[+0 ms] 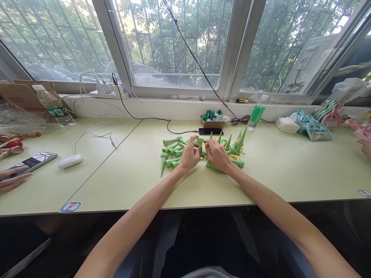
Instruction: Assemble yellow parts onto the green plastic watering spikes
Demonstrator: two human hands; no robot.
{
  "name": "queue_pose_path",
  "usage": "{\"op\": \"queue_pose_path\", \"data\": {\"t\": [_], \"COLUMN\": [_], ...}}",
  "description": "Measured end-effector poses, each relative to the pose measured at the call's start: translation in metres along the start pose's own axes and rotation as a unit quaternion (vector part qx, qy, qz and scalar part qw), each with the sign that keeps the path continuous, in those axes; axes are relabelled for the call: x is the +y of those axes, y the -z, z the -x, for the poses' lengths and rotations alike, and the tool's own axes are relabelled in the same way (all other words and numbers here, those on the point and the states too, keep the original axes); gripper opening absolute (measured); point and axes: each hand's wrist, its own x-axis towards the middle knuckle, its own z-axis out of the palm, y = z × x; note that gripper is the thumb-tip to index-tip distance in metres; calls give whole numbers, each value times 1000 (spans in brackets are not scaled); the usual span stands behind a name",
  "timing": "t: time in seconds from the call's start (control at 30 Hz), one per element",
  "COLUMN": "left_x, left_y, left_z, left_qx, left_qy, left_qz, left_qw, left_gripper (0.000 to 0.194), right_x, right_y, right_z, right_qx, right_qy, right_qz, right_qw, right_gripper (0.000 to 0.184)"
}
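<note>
My left hand (189, 156) is closed, thumb and fingers pinching a green plastic watering spike (199, 142) by its wide, ribbed end. Close beside it, my right hand (217, 155) has its fingers bent together. Whatever lies between those fingertips is too small to make out. Several more green spikes (174, 153) lie in a heap left of and under my hands. On the right, a few cone-shaped spikes (242, 139) point upward. Small yellow pieces (235, 156) are scattered among them, partly hidden by my right hand.
Behind the heap are a phone (211, 131) on a cable, a small cardboard box (213, 124) and a bottle (257, 112). A tissue pack (287, 124) and plastic clips (314, 125) stand right. Another person's hand (13, 178) rests on a phone at far left.
</note>
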Motion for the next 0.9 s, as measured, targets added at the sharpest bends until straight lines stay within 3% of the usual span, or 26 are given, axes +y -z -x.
{"op": "queue_pose_path", "data": {"t": [0.4,0.9], "left_x": [6,5], "left_y": [1,2], "left_z": [1,1], "left_qx": [28,20], "left_qy": [-20,-51], "left_qz": [-58,-102], "left_qw": [998,993], "left_gripper": [31,33], "right_x": [10,6], "right_y": [-15,-13], "right_z": [1,2], "right_qx": [126,153], "right_qy": [84,126], "right_qz": [-116,-140], "right_qw": [982,970], "right_gripper": [27,18]}}
